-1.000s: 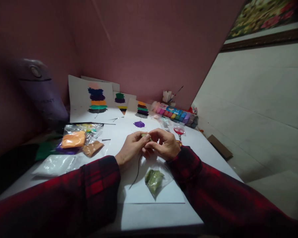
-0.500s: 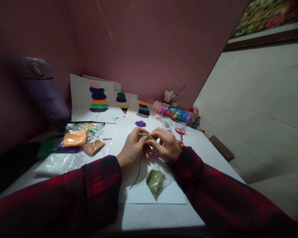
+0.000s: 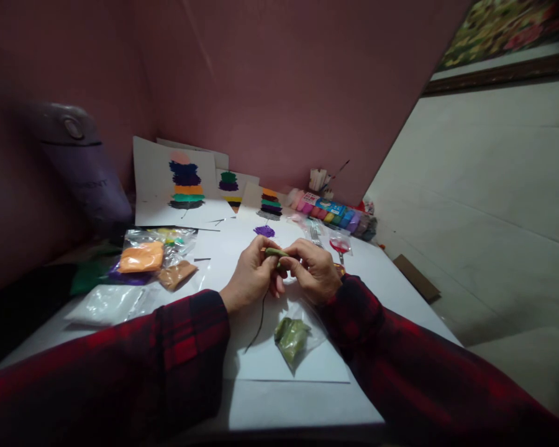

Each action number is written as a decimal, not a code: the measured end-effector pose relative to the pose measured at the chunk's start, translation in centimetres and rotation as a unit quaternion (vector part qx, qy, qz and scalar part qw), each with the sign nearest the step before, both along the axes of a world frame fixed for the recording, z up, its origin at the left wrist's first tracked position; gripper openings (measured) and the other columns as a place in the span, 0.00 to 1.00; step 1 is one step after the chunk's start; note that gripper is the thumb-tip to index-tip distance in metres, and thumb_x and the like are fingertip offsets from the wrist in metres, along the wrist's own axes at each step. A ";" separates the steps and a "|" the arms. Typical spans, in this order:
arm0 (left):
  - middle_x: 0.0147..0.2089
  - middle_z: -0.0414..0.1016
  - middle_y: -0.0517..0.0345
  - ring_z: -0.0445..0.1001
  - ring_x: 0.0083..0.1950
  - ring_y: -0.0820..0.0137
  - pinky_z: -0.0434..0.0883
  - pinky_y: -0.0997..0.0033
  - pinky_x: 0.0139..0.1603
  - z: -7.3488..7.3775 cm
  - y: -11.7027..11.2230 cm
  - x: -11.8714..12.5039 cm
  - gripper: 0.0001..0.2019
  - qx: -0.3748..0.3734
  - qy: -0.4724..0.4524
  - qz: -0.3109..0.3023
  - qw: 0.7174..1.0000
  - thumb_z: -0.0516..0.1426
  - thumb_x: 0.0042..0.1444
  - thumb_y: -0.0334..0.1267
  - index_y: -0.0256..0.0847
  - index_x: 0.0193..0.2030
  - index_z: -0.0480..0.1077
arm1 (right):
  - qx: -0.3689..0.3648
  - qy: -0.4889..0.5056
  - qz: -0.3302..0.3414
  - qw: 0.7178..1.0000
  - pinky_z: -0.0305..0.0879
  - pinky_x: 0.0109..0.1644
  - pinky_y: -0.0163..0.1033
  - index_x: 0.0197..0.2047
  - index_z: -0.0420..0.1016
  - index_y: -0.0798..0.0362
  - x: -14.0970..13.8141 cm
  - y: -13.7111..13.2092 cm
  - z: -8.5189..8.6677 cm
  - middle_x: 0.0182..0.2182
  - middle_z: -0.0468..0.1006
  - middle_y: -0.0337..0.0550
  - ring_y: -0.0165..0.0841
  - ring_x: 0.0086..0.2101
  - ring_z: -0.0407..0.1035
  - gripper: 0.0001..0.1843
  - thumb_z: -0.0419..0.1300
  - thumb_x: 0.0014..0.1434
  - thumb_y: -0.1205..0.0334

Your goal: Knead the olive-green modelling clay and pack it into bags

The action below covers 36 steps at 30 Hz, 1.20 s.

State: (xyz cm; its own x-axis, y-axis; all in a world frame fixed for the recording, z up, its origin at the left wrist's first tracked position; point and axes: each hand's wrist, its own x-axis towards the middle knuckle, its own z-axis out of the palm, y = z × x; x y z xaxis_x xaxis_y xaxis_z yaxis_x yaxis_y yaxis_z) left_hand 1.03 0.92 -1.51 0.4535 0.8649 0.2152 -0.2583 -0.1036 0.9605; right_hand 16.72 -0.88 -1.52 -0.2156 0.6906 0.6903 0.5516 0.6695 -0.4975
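A small lump of olive-green modelling clay [image 3: 274, 252] is pinched between my two hands above the white paper. My left hand [image 3: 252, 272] grips its left side, and the fingers of my right hand [image 3: 311, 266] close on its right end. The hands partly cover the clay. A thin dark line [image 3: 262, 323], like a stem, runs down below my left hand; whether it is drawn or a loose strand I cannot tell. Nearer me, a clear bag of green clay [image 3: 292, 341] lies on the sheet of white paper [image 3: 242, 367].
At left lie bagged orange clay [image 3: 141, 257], brown clay [image 3: 177, 274] and white clay [image 3: 103, 304] beside a purple bottle [image 3: 84, 171]. Sheets with coloured bands [image 3: 149, 205] lean against the wall. A pack of coloured clay [image 3: 328, 211], a fork [image 3: 315, 234] and a red tool [image 3: 340, 246] lie beyond my right hand.
The green clay looks thinner and more tilted between my fingers, and my right fingers have shifted slightly on it. Both hands stay in nearly the same place.
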 end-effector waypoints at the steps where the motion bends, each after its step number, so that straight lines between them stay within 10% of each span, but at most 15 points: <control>1: 0.21 0.72 0.66 0.71 0.16 0.72 0.68 0.76 0.17 0.0 0.0 0.0 0.09 -0.003 -0.002 -0.006 1.000 0.57 0.60 0.38 0.42 0.40 0.58 | -0.002 -0.002 -0.002 1.000 0.66 0.36 0.41 0.35 0.76 0.54 0.1 0.1 -0.1 0.27 0.72 0.41 0.33 0.29 0.69 0.07 0.57 0.64 0.65; 13: 0.33 0.78 0.51 0.78 0.27 0.70 0.71 0.76 0.24 0.5 0.3 -0.5 0.20 -0.127 -0.086 -0.056 0.987 0.63 0.55 0.52 0.35 0.38 0.67 | 0.015 0.061 0.007 0.998 0.69 0.40 0.44 0.41 0.79 0.51 0.8 1.1 -0.8 0.33 0.77 0.45 0.36 0.35 0.71 0.11 0.58 0.66 0.54; 36: 0.33 0.74 0.60 0.69 0.27 0.74 0.66 0.75 0.26 0.0 -0.3 0.0 0.16 0.044 0.069 0.010 0.997 0.65 0.48 0.33 0.41 0.44 0.71 | -0.069 0.103 -0.020 0.992 0.70 0.33 0.41 0.47 0.76 0.52 0.5 0.1 -0.8 0.32 0.79 0.46 0.35 0.30 0.74 0.30 0.47 0.65 0.35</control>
